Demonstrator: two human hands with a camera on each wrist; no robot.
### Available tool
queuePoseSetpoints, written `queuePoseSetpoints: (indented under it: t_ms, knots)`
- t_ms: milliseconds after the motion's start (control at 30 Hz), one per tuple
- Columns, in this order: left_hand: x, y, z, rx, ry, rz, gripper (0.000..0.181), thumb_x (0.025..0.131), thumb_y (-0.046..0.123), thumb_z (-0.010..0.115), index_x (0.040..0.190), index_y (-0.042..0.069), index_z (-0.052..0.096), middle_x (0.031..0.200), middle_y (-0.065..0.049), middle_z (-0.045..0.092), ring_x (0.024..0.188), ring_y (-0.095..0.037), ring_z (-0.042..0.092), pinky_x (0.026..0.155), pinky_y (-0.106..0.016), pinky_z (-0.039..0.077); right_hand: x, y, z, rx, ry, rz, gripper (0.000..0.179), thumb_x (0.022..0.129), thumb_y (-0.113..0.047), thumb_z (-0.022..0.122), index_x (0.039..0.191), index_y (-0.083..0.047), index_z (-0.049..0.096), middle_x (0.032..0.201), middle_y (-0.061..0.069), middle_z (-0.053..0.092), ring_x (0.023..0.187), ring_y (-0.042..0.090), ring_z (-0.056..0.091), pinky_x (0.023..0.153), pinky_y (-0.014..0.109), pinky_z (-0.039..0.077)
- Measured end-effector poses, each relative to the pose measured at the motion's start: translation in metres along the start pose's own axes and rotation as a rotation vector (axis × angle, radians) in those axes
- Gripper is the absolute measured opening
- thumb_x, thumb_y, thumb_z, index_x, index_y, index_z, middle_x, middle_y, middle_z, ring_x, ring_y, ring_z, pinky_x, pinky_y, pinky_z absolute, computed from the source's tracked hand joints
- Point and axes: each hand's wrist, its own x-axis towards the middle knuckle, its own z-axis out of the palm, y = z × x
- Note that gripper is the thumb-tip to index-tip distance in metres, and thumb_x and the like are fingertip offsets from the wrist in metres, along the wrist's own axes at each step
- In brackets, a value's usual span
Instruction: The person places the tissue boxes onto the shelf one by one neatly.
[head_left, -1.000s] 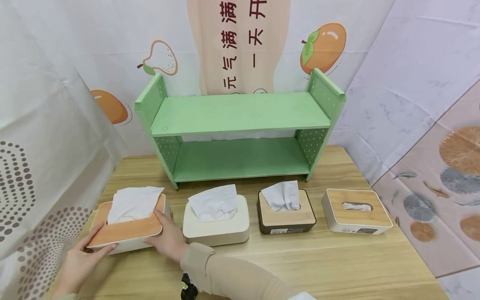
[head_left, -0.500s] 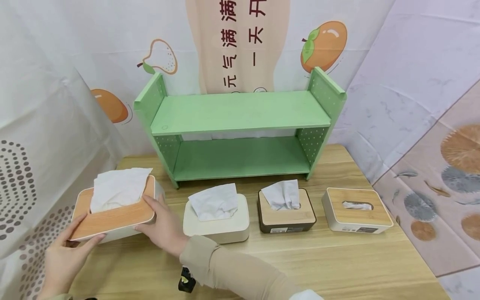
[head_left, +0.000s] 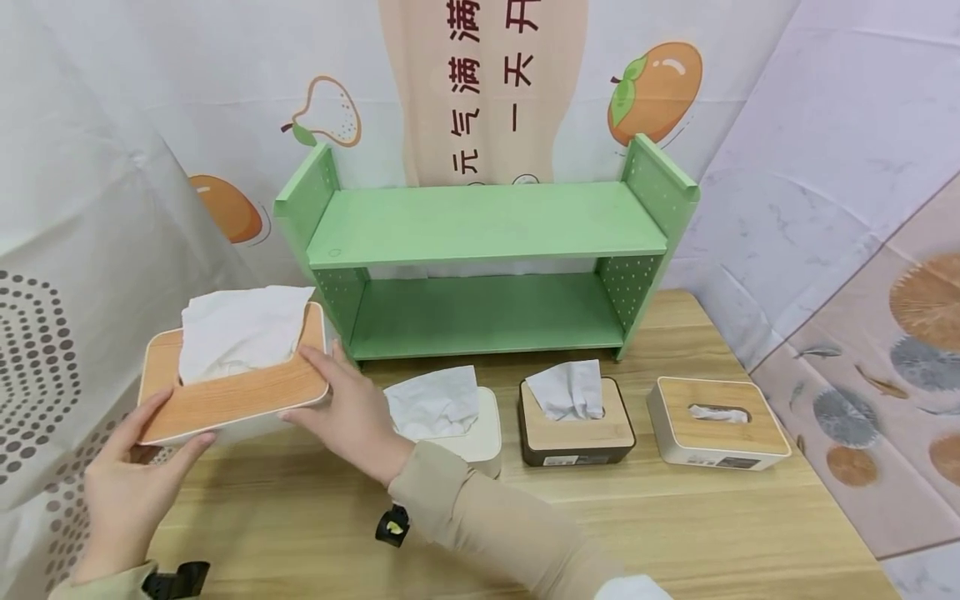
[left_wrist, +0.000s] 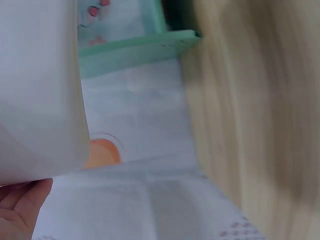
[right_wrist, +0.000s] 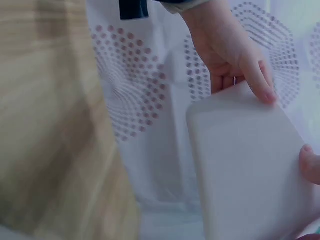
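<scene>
Two-handed hold of a white-walled tissue box: the left grip (head_left: 131,500) pinches the box (head_left: 240,392) at its near left corner, thumb on the near wall and fingers curled at the left end; the right grip (head_left: 356,417) pinches the right end, index finger along the edge of the orange wood-grain lid (head_left: 217,404) and thumb on the near wall; the box lies between the two grips, raised clear of the worktop (head_left: 675,517), with a white tissue (head_left: 243,333) standing from its slot. Just right of the right grip, and partly hidden by it, rests a cream tissue box (head_left: 487,425); farther right of that grip is a dark box with a pale wood lid (head_left: 577,433); well to its right is a white box with a bamboo-coloured lid (head_left: 690,433); ahead of the right grip and to its right stands a green two-tier shelf (head_left: 483,225).
</scene>
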Motion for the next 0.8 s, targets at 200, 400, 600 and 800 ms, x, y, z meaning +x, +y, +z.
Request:
queuePoseSetpoints:
  t_ms: [200, 400, 600, 800]
  knots:
    - [0.0, 0.026, 0.01, -0.048, -0.017, 0.089, 0.068, 0.07, -0.007, 0.079, 0.13, 0.018, 0.059, 0.131, 0.008, 0.056, 0.088, 0.018, 0.052, 0.074, -0.001, 0.038, 0.005, 0.002, -0.036, -0.046, 0.06, -0.04, 0.073, 0.077, -0.041, 0.077, 0.141, -0.031, 0.044, 0.146, 0.011, 0.041, 0.089, 0.019, 0.07, 0.044, 0.013, 0.029]
    - [0.005, 0.053, 0.022, -0.105, -0.041, 0.228, 0.065, 0.071, -0.012, 0.075, 0.129, 0.012, 0.06, 0.13, 0.004, 0.058, 0.092, 0.018, 0.054, 0.079, -0.002, 0.041, 0.006, 0.004, -0.071, -0.053, 0.123, -0.07, 0.073, 0.075, -0.04, 0.079, 0.14, -0.026, 0.047, 0.146, 0.009, 0.042, 0.118, 0.02, 0.058, 0.047, 0.016, 0.033]
    - [0.012, 0.08, 0.037, -0.151, -0.071, 0.361, 0.065, 0.07, -0.014, 0.075, 0.13, 0.006, 0.058, 0.13, 0.0, 0.059, 0.098, 0.016, 0.054, 0.082, -0.003, 0.042, 0.008, 0.007, -0.099, -0.043, 0.2, -0.081, 0.072, 0.073, -0.036, 0.081, 0.137, -0.021, 0.051, 0.143, 0.009, 0.046, 0.13, 0.023, 0.046, 0.082, 0.03, 0.052]
    - [0.021, 0.107, 0.058, -0.228, -0.113, 0.412, 0.062, 0.075, -0.013, 0.071, 0.132, 0.008, 0.056, 0.128, -0.021, 0.058, 0.101, 0.015, 0.053, 0.085, -0.004, 0.042, 0.01, 0.012, -0.124, -0.045, 0.329, -0.113, 0.065, 0.073, -0.032, 0.081, 0.131, -0.015, 0.057, 0.139, 0.015, 0.05, 0.102, 0.029, 0.066, 0.053, 0.026, 0.04]
